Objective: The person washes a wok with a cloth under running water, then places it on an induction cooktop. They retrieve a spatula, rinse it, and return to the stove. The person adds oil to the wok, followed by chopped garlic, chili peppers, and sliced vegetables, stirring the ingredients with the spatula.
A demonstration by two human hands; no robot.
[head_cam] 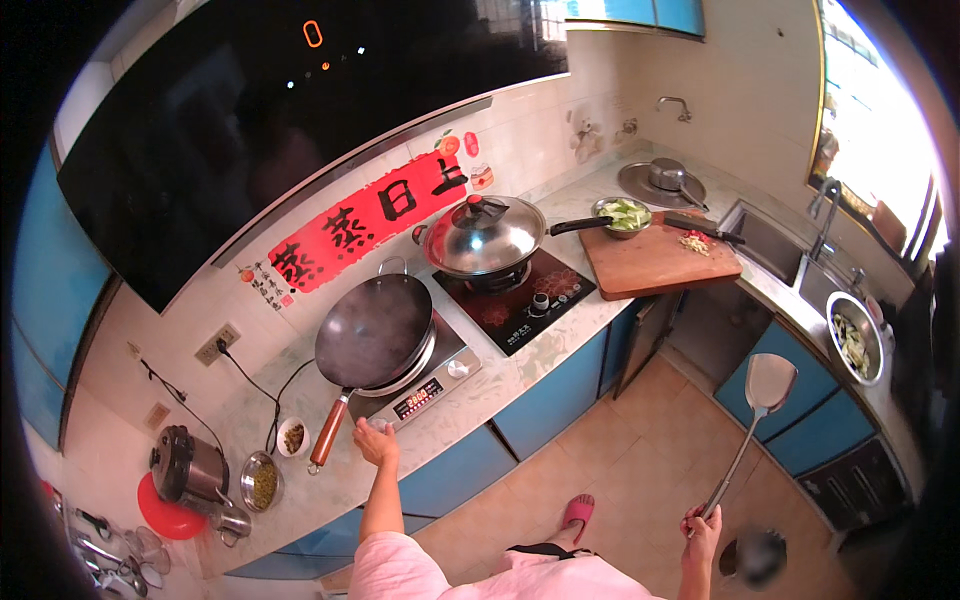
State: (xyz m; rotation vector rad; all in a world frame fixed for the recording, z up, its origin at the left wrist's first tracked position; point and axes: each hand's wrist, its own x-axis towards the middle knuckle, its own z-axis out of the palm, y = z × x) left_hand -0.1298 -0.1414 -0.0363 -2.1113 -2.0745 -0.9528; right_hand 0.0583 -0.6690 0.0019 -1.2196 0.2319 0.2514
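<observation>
My left hand (377, 444) is at the front left corner of an induction cooker (420, 397), its fingers around a control knob (384, 426) that they partly hide. On the cooker sits a dark wok (375, 326), tilted, with haze over its bare inside. Its wooden handle (330, 431) points toward me, just left of that hand. Off to the right, over the floor, my right hand (702, 529) grips a metal wok spatula (770, 386) by its handle, blade up.
A lidded pan (484, 236) stands on a second cooker (517, 300). Right of it are a cutting board (660, 259) with a knife (701, 227) and chopped bits, a bowl of green vegetables (622, 216) and a sink (765, 240). Small bowls (262, 484) and an electric pressure cooker (189, 465) stand left.
</observation>
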